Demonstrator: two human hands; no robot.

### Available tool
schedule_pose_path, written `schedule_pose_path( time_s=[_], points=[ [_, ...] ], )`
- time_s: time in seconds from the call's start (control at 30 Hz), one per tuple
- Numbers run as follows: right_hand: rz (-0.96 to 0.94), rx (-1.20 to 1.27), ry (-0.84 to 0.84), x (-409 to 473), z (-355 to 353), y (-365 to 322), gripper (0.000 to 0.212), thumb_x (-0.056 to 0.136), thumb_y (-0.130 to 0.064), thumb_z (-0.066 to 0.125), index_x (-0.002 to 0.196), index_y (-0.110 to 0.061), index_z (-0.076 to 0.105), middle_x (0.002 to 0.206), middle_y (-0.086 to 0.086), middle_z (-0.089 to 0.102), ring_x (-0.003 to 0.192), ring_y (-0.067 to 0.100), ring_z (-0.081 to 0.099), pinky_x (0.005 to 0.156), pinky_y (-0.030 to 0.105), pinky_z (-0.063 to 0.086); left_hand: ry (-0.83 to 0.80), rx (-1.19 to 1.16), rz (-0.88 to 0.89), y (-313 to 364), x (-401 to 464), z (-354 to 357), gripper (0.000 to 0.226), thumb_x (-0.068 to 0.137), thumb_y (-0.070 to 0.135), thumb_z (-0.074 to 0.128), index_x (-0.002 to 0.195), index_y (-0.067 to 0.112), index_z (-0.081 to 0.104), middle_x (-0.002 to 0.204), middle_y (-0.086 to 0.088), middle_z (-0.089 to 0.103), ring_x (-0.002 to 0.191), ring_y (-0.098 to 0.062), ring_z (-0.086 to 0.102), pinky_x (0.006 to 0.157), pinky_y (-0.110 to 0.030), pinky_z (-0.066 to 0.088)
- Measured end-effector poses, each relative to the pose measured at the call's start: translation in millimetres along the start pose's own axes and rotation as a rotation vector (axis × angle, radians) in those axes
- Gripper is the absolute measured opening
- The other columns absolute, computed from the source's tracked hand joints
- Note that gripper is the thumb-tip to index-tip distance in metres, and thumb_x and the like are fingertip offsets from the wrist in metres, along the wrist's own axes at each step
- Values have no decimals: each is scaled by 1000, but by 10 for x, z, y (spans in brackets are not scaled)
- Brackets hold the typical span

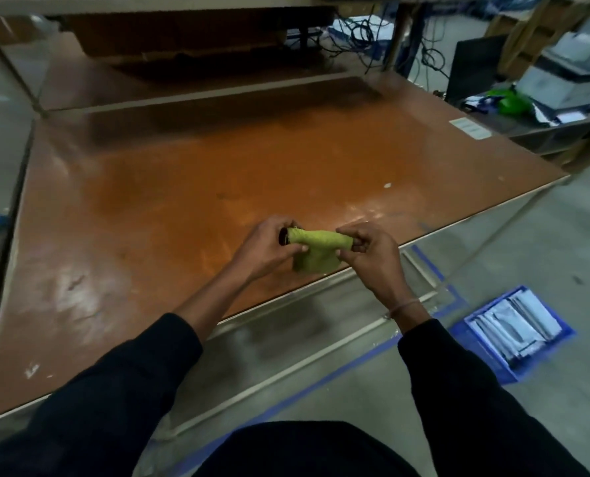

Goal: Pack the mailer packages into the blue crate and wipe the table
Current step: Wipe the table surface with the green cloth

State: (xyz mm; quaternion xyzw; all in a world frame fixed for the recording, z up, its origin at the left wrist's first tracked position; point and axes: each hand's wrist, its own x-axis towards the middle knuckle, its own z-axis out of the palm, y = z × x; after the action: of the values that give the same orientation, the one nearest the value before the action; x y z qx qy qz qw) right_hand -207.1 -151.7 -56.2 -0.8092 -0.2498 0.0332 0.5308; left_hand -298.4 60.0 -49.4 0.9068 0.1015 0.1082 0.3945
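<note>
1. Black sleeves [132, 383] reach forward from the person's body at the bottom of the view, both forearms bare from the cuffs to the wrists.
2. At the near edge of the table, the left hand [269, 247] pinches one end of a green cloth [316, 251], fingers curled around it and thumb pressed on its underside.
3. Just to the right, the right hand [369, 254] pinches the other end in the same way, with a thin band showing at its wrist.
4. Between the two hands the cloth is rolled or folded along its top, and a loose flap hangs below, over the table's front edge.
5. Beyond the hands spreads the brown table [183, 173], scuffed and shiny in patches, with a small white speck [387, 185] lying right of centre.
6. On the grey floor to the right, well apart from the table, stands the blue crate [486, 368], and the mailer packages [513, 327] are stacked on edge inside it.
7. Blue tape lines [431, 266] mark the floor between the table and the crate.
8. Farther right, a low bench carries a green object [512, 101] and some pale boxes, too blurred to tell apart.
</note>
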Motion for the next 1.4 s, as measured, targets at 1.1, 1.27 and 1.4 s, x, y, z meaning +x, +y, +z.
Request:
schedule_pose_path(
  time_s=[1.1, 1.27, 1.4],
  points=[
    [380, 252, 594, 1129, -2437, 1674, 45, 79, -10, 81, 111, -23, 51, 115, 15, 60, 88, 26, 67, 72, 39, 61, -565, -671, -34, 1683, 3048, 2712, 48, 87, 5, 79, 123, 6, 49, 111, -17, 69, 98, -28, 72, 63, -33, 61],
    [403, 260, 626, 1382, -2815, 2186, 38, 79, -18, 81, 104, -25, 54, 111, 15, 62, 85, 24, 67, 73, 41, 61, -528, -617, -33, 1914, 3465, 3266, 27, 95, 7, 71, 116, -2, 56, 100, -17, 74, 86, -20, 73, 66, -28, 61],
    [399, 289, 586, 1677, -3244, 2592, 28, 83, -11, 78, 103, -15, 60, 109, 11, 64, 80, 16, 65, 71, 35, 60, -442, -587, -99, 2098, 3846, 3775, 21, 90, 10, 76, 104, 2, 62, 97, -16, 76, 92, -30, 74, 80, -49, 63]
  ],
)
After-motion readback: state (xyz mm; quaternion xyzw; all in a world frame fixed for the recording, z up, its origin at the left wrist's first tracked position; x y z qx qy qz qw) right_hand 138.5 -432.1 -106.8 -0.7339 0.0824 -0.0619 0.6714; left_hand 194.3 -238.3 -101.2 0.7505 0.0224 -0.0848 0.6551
